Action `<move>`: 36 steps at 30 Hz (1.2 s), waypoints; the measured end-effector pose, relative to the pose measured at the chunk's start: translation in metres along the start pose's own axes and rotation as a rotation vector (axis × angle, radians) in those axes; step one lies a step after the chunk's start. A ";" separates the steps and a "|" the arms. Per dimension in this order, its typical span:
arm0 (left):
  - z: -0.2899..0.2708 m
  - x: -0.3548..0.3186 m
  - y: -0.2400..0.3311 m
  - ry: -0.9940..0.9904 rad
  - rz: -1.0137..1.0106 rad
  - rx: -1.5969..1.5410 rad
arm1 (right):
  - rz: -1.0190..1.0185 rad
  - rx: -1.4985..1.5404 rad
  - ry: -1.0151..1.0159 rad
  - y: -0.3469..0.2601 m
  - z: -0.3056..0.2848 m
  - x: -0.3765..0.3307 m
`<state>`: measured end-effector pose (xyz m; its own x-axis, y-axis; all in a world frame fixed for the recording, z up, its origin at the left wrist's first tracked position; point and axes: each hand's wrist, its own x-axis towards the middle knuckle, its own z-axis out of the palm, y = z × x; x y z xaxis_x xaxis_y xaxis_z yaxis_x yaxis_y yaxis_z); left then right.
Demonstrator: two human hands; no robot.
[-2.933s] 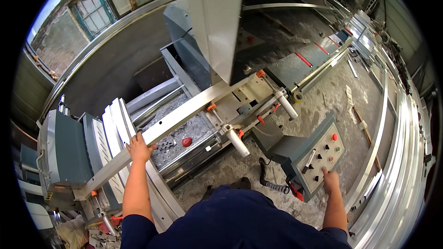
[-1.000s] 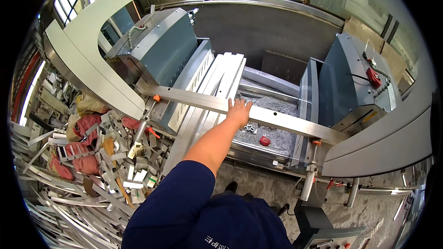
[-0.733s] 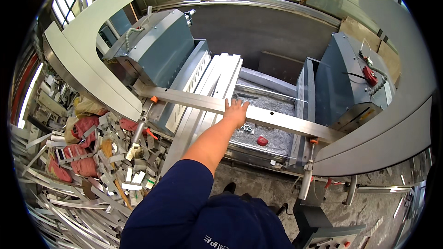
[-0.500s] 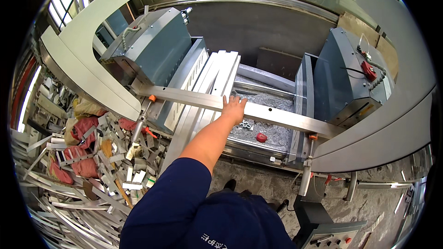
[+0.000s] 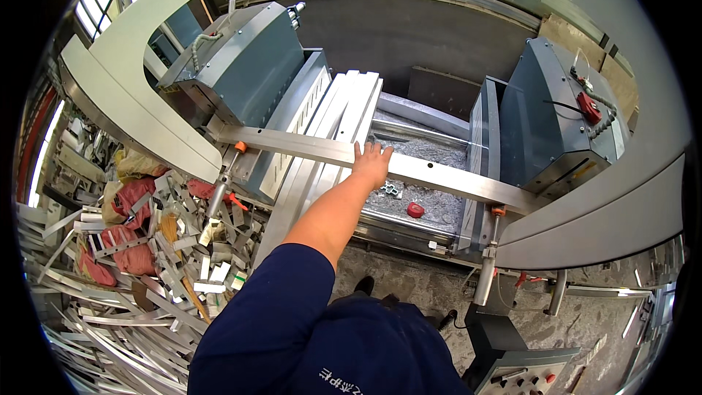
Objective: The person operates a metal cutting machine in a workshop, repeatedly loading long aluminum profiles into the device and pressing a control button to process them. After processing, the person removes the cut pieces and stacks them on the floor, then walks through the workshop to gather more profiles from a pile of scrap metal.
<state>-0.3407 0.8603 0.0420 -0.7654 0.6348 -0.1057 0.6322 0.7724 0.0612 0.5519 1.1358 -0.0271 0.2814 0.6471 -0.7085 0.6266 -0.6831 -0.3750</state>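
Resting flat with its fingers spread, the left hand (image 5: 371,163) is pressing down on a long aluminium bar (image 5: 439,175) and gripping nothing; the right hand is not showing in the head view, so I cannot tell its state. That bar is lying crosswise over the front of the machine bed, running from an orange-tipped clamp post (image 5: 238,148) on the left to another orange-tipped post (image 5: 499,211) on the right, with the palm sitting near its middle. Stiff and light it looks, a smooth metal length that would likely slide under a bare palm and swing at the far ends if lifted from one spot, so a hold around its narrow edges near the middle seems safest, minding any sharp cut ends. Just behind the hand, a stack of pale profiles (image 5: 344,121) is leaning up along the bed, between the grey-blue saw housing (image 5: 241,66) on the left and its twin (image 5: 556,124) on the right. Below the bar, a red knob (image 5: 415,210) is lying among metal shavings. Off to the left, a heap of offcuts (image 5: 146,263) is covering the floor.
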 end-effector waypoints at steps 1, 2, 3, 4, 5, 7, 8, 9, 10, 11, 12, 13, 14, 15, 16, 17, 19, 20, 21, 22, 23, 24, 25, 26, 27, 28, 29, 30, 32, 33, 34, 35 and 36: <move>0.000 0.000 0.000 -0.004 -0.001 -0.005 | 0.002 0.001 -0.002 0.000 0.000 0.000; 0.001 0.001 -0.001 -0.004 -0.003 -0.004 | 0.000 -0.003 -0.003 -0.001 0.000 0.000; 0.002 0.001 -0.002 -0.005 -0.004 -0.004 | 0.001 -0.003 -0.002 0.000 -0.001 0.000; 0.002 0.002 -0.001 -0.005 -0.005 -0.003 | 0.004 0.000 -0.006 0.000 0.000 0.000; 0.002 0.002 -0.001 -0.007 -0.005 -0.004 | 0.004 -0.001 -0.006 0.000 -0.001 0.000; 0.001 0.002 -0.001 -0.011 -0.003 -0.004 | 0.003 -0.001 -0.007 0.001 -0.001 0.000; 0.002 0.002 0.000 -0.002 0.001 0.000 | 0.003 0.003 -0.006 0.001 -0.001 -0.001; 0.004 0.004 0.000 0.008 0.006 0.005 | 0.001 0.002 -0.005 0.002 -0.002 -0.001; 0.005 0.003 -0.001 0.014 0.007 0.010 | 0.002 0.000 -0.006 0.002 -0.002 -0.001; 0.005 0.003 -0.002 0.009 0.006 0.009 | 0.003 0.000 -0.008 0.002 -0.002 -0.001; 0.005 0.003 -0.002 0.004 0.005 0.007 | 0.004 -0.002 -0.009 0.002 -0.001 0.000; 0.005 0.003 -0.002 -0.001 0.005 0.004 | 0.004 -0.002 -0.008 0.002 -0.002 0.000; 0.005 0.003 -0.002 -0.001 0.004 0.005 | 0.005 -0.003 -0.009 0.002 -0.003 0.000; 0.005 0.003 -0.002 -0.001 0.004 0.006 | 0.006 -0.005 -0.009 0.002 -0.003 0.000; 0.004 0.003 -0.002 0.000 0.003 0.007 | 0.006 -0.003 -0.009 0.002 -0.004 0.000; 0.004 0.003 -0.002 -0.001 0.006 0.007 | 0.005 -0.003 -0.010 0.003 -0.005 0.000; 0.004 0.003 -0.002 -0.002 0.010 0.008 | 0.004 -0.004 -0.011 0.004 -0.005 0.000; 0.004 0.003 -0.002 0.003 0.010 0.011 | 0.006 -0.003 -0.011 0.004 -0.006 0.000; 0.004 0.003 -0.002 0.008 0.010 0.014 | 0.005 -0.004 -0.009 0.004 -0.006 0.000; 0.005 0.003 -0.002 0.013 0.009 0.017 | 0.005 -0.007 -0.011 0.004 -0.006 0.000; 0.006 0.003 -0.003 0.018 0.012 0.019 | 0.004 -0.007 -0.015 0.004 -0.007 0.000; 0.008 0.004 -0.004 0.024 0.014 0.021 | 0.005 -0.009 -0.015 0.005 -0.008 0.000; 0.009 0.004 -0.005 0.029 0.017 0.022 | 0.003 -0.012 -0.016 0.005 -0.008 0.000; 0.010 0.005 -0.005 0.037 0.019 0.014 | 0.003 -0.010 -0.014 0.005 -0.009 -0.001; 0.011 0.005 -0.005 0.045 0.020 0.005 | 0.001 -0.012 -0.016 0.006 -0.009 -0.001; 0.009 0.004 -0.004 0.053 0.022 -0.003 | 0.000 -0.015 -0.018 0.007 -0.010 -0.002; 0.007 0.003 -0.002 0.032 0.016 0.000 | 0.000 -0.014 -0.014 0.008 -0.011 -0.003; 0.005 0.003 -0.001 0.012 0.009 0.003 | 0.000 -0.017 -0.017 0.009 -0.011 -0.003; 0.000 0.001 0.001 -0.011 0.002 0.003 | -0.002 -0.019 -0.022 0.011 -0.013 -0.005; 0.000 0.001 0.001 -0.015 0.003 0.001 | -0.008 -0.016 -0.024 0.012 -0.015 -0.005; -0.001 0.000 0.000 -0.017 0.001 0.001 | -0.004 -0.016 -0.029 0.011 -0.014 -0.005; 0.002 0.001 -0.003 0.008 0.006 0.004 | 0.001 -0.017 -0.034 0.009 -0.014 -0.004; 0.009 0.003 -0.006 0.033 0.011 0.008 | 0.005 -0.018 -0.039 0.008 -0.013 -0.003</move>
<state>-0.3459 0.8572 0.0321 -0.7615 0.6441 -0.0724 0.6418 0.7649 0.0539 0.5653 1.1333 -0.0202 0.2562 0.6297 -0.7334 0.6381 -0.6801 -0.3610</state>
